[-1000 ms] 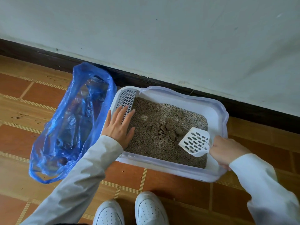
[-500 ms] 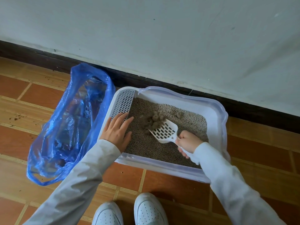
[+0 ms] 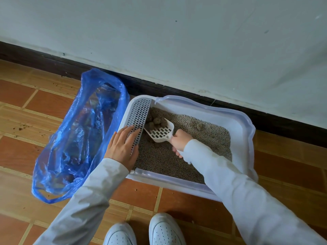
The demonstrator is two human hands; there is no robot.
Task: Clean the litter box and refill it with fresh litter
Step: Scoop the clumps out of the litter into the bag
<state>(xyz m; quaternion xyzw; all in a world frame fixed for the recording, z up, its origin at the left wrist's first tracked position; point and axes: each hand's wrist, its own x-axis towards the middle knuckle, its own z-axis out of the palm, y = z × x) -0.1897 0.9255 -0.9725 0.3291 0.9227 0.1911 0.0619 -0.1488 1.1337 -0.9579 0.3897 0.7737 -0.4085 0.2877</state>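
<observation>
Your right hand [image 3: 180,140] is gripping the scoop [image 3: 160,132], carrying clumps [image 3: 156,122] at the box's [image 3: 242,131] left end, nearest the bag [image 3: 79,135] (short dump path). Left hand [image 3: 122,147] is lying flat on the grate [image 3: 138,121], steadying the box.

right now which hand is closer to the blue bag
Left. The left hand lies flat on the litter box's grated step, right beside the blue bag. The right hand holds the scoop over the litter, farther off.

Head camera looks steeply down, close above floor [image 3: 177,197].
</observation>
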